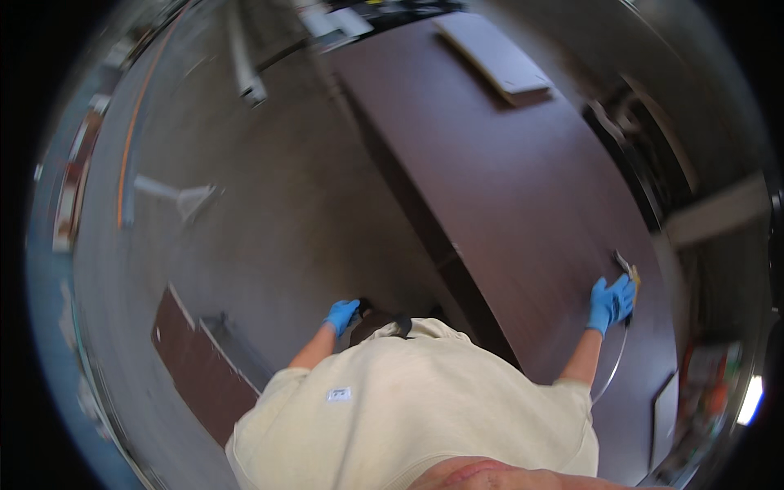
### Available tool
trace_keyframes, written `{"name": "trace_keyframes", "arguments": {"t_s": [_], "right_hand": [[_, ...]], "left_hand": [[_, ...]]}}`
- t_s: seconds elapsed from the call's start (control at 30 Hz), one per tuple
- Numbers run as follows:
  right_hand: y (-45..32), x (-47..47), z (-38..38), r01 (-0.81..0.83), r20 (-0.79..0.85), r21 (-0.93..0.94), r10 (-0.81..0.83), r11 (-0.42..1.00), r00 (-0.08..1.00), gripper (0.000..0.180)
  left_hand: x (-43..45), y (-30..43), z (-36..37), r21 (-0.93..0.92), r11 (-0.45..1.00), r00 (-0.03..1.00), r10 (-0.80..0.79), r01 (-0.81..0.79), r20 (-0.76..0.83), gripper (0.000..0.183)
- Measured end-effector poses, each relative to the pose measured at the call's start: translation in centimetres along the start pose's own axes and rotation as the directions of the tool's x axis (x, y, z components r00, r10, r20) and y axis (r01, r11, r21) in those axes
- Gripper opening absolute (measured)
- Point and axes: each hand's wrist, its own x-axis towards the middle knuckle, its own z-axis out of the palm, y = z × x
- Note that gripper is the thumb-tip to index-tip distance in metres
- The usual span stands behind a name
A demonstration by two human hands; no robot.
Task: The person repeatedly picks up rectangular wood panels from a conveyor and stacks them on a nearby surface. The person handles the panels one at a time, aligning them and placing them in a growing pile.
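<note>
Over the right part of a dark brown panel-topped table point(490, 202), my right hand point(611, 301) in a blue glove is closed around a hand tool point(636, 283). The tool has a yellow body and a metal front end; its exact kind is unclear. From its lower end a thin whitish hose or cord point(620, 361) runs back past my forearm. My left hand point(342, 315), also blue-gloved, hangs low beside my waist, away from the table. Its fingertips are beside a small dark shape; whether it holds anything cannot be made out.
A stack of pale boards point(493, 55) lies at the table's far end. Brown panels point(199, 361) stand low at my left. A pale metal leg or beam point(245, 67) and a whitish bracket-like piece point(190, 199) are over the grey floor. Blurred clutter lines the right side.
</note>
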Motion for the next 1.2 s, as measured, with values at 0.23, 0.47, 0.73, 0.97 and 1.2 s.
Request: {"name": "trace_keyframes", "arguments": {"t_s": [0.23, 0.47, 0.73, 0.97, 1.2], "right_hand": [[-17.9, -8.1, -3.4, 0.496, -0.147, 0.426, -0.483, 0.757, 0.863, 0.053], [-40.8, -19.4, -12.5, 0.746, -0.321, 0.638, -0.815, 0.19, 0.482, 0.049], [-58.3, -27.3, -17.8, 0.607, -0.323, 0.778, -0.931, -0.16, 0.169, 0.043], [-68.2, -32.0, -20.9, 0.5, 0.041, 0.864, -0.985, -0.048, -0.166, 0.045], [-81.9, -32.7, -21.4, 0.531, -0.053, 0.826, -0.965, -0.188, -0.258, 0.054]], "left_hand": [[1.5, 0.2, -6.7, 0.172, 0.978, 0.98, 0.144, -0.119, -0.139, 0.039], [1.2, -4.1, -15.7, -0.092, 0.991, 0.951, 0.061, -0.093, -0.302, 0.048], [-2.7, -18.0, -26.5, -0.465, 0.88, 0.799, -0.349, 0.099, -0.49, 0.048], [-3.8, -25.2, -23.4, -0.828, 0.559, 0.608, -0.646, -0.036, -0.462, 0.045], [-1.4, -19.3, -22.4, -0.934, 0.355, 0.735, -0.624, -0.033, -0.263, 0.052]]}}
